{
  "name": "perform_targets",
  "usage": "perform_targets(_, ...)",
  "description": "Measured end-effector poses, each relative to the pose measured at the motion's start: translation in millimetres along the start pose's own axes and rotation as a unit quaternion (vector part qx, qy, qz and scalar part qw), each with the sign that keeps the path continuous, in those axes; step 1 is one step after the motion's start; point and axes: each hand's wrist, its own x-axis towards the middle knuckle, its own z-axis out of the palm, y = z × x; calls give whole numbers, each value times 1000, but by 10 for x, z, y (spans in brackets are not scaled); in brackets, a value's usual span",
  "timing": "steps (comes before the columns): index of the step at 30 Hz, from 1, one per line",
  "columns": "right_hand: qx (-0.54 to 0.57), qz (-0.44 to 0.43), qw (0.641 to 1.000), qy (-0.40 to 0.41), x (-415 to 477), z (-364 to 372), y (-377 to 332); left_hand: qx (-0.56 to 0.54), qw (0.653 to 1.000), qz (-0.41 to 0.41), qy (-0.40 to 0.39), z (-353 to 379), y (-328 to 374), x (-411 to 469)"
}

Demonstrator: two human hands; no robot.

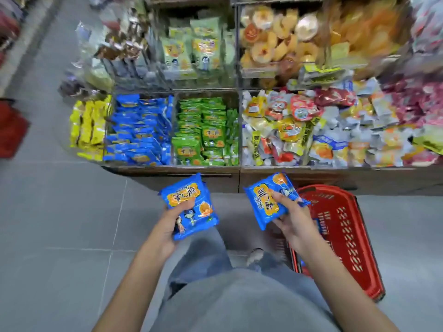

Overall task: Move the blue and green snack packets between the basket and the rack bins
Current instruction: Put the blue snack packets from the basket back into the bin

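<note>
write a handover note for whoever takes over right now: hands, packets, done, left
Left hand holds the left blue packet; right hand holds the right blue packet, both before the rack.
Red basket on the floor at the right; something blue shows inside.
Blue bin and green bin look full.
Done so far: unclear.
Left: place both packets; whether bin or basket, cannot tell.

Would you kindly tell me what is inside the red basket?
Only slivers of blue packaging show inside the red basket, near its wall. The right hand and the blue snack packet it holds cover most of the interior, so I cannot tell how much is there.
</note>
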Motion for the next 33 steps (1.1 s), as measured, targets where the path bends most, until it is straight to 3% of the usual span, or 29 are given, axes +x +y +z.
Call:
perform_targets(6,-45,-7,996,-77,377,1075,153,-82,995,8,50,-659,493,203)
perform_targets(15,-63,25,998,-3,927,2561,378,-52,998,-2,44,-1409,1701,733)
perform_targets(22,-65,18,998,-1,1297,3071,356,-23,999,-16,34,-1533,2263,1198)
perform_targets(30,-87,139,981,-107,1748,3289,153,-45,998,-36,29,-1332,2473,1612)
perform_targets(33,-91,153,980,-94,1867,3342,120,-50,997,-48,29,-1328,2537,1726)
